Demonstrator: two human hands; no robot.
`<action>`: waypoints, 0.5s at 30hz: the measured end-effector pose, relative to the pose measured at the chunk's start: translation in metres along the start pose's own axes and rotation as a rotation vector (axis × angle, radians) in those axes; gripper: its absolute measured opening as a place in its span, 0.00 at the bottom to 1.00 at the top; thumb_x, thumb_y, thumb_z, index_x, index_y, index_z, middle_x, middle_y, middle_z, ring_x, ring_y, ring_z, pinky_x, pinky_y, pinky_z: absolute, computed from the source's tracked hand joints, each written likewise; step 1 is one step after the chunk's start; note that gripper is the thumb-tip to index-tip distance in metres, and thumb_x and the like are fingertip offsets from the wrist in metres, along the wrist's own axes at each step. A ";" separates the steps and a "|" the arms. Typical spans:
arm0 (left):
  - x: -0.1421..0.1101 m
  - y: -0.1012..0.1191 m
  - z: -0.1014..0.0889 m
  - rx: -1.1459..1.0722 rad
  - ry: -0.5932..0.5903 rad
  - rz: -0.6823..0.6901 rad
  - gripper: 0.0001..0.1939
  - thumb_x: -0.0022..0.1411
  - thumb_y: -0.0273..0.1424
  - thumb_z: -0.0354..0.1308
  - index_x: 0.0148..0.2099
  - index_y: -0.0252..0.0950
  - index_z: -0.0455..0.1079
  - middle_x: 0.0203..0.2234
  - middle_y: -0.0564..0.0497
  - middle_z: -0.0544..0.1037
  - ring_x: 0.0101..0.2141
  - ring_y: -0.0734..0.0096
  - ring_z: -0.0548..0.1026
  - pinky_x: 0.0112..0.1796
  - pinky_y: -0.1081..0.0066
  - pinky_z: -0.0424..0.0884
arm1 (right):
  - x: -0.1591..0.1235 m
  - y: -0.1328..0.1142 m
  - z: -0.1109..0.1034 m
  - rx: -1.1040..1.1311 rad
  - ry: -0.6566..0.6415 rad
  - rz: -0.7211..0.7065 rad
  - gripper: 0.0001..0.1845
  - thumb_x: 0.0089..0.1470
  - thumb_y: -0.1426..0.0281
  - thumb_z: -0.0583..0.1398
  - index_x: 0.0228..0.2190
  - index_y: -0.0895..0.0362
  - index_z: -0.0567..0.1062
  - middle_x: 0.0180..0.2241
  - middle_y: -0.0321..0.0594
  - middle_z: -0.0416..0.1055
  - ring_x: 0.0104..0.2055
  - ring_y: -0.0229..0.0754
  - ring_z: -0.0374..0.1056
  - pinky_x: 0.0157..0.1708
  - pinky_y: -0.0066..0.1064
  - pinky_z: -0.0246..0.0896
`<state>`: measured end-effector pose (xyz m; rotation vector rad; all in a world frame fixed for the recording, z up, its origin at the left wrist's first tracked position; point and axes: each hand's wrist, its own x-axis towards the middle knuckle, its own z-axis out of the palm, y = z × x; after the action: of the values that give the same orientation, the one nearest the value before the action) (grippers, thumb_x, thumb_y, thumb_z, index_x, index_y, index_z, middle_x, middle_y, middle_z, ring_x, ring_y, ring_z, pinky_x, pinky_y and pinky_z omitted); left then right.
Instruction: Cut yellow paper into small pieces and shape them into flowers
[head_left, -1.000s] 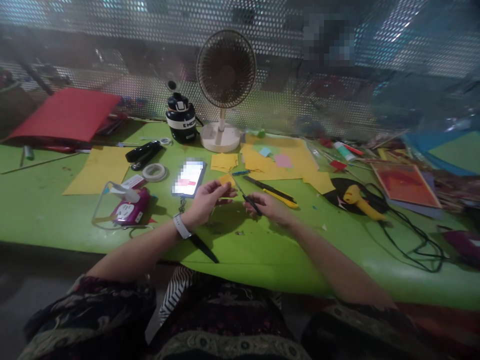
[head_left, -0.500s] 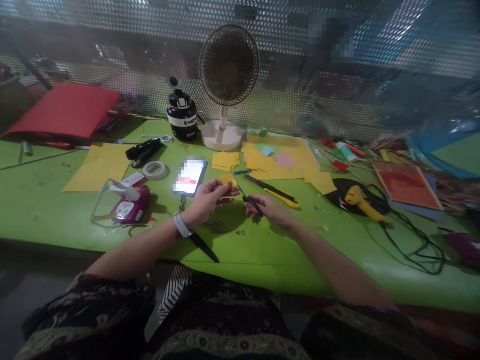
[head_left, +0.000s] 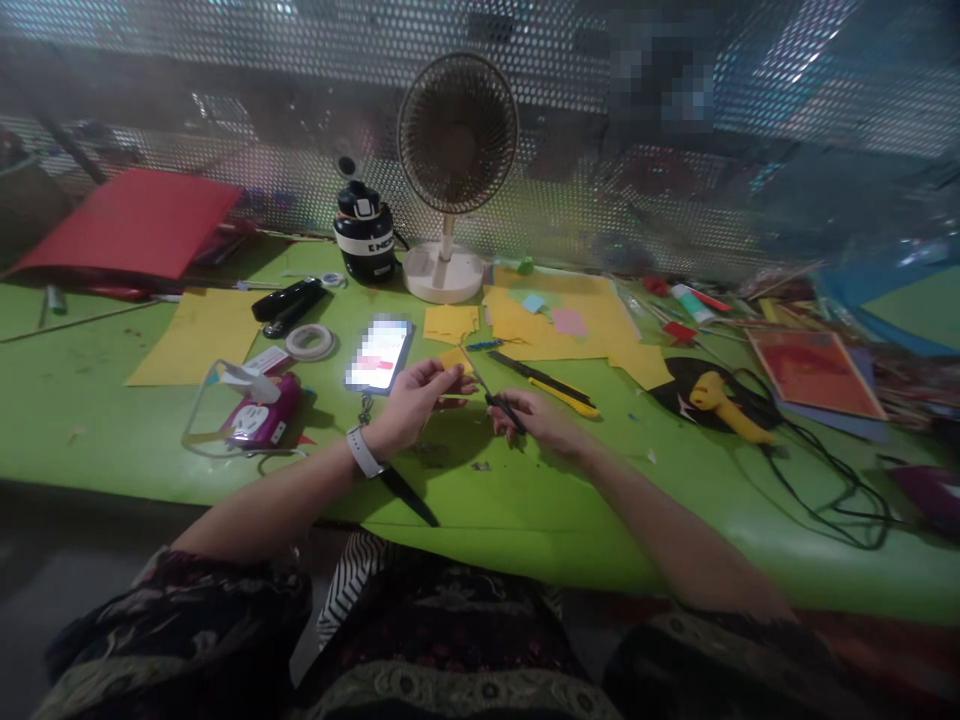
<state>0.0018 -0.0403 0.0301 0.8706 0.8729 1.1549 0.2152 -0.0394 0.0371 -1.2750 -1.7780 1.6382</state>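
Observation:
Between the thumb and fingers of my left hand is a small piece of yellow paper. My right hand grips the dark handles of a pair of scissors. Their blades point up and left, close against the paper's right side; whether they touch it I cannot tell. Just beyond my right hand lie a yellow utility knife and a black one beside it. Past the fingertips rests a stack of small yellow paper pieces. A lit phone lies left of my left hand.
A white fan and a black bottle stand at the back. On the left are a stapler, a tape roll and a purple box. A yellow glue gun with a looped cord sits right.
Both hands stay in nearly the same place. The scissor blades and the yellow paper have shifted very slightly.

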 end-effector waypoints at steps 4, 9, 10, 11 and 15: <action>-0.001 0.002 0.003 -0.015 0.021 -0.012 0.13 0.55 0.35 0.68 0.35 0.33 0.70 0.33 0.46 0.82 0.34 0.69 0.80 0.36 0.69 0.76 | -0.002 -0.004 0.001 0.001 0.019 0.008 0.21 0.52 0.52 0.65 0.35 0.58 0.74 0.29 0.38 0.72 0.27 0.35 0.65 0.27 0.29 0.60; -0.002 0.003 0.004 -0.023 0.023 -0.016 0.12 0.55 0.34 0.68 0.34 0.33 0.69 0.33 0.47 0.82 0.35 0.69 0.81 0.36 0.69 0.76 | -0.002 -0.004 0.002 0.010 0.022 0.017 0.21 0.52 0.52 0.65 0.35 0.58 0.74 0.29 0.38 0.72 0.28 0.36 0.66 0.28 0.29 0.60; -0.002 0.003 0.004 -0.024 0.022 -0.016 0.12 0.55 0.34 0.68 0.34 0.33 0.69 0.33 0.47 0.82 0.35 0.70 0.81 0.36 0.69 0.76 | -0.002 -0.003 0.002 0.010 0.020 0.019 0.21 0.52 0.52 0.65 0.35 0.58 0.74 0.29 0.38 0.72 0.28 0.36 0.66 0.28 0.29 0.59; -0.002 0.003 0.004 -0.024 0.020 -0.016 0.12 0.55 0.34 0.68 0.34 0.33 0.69 0.33 0.47 0.82 0.35 0.70 0.81 0.36 0.69 0.76 | -0.002 -0.003 0.002 0.009 0.022 0.023 0.21 0.51 0.52 0.65 0.35 0.58 0.74 0.29 0.38 0.72 0.29 0.36 0.66 0.27 0.29 0.59; -0.001 0.001 0.002 -0.027 0.021 -0.018 0.13 0.56 0.35 0.68 0.34 0.33 0.69 0.33 0.47 0.82 0.35 0.69 0.81 0.37 0.69 0.76 | -0.002 -0.004 0.003 -0.002 0.046 0.032 0.23 0.49 0.51 0.65 0.33 0.58 0.74 0.28 0.38 0.71 0.27 0.36 0.65 0.26 0.30 0.57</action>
<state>0.0026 -0.0415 0.0320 0.8288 0.8784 1.1597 0.2126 -0.0421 0.0412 -1.3376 -1.7414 1.6115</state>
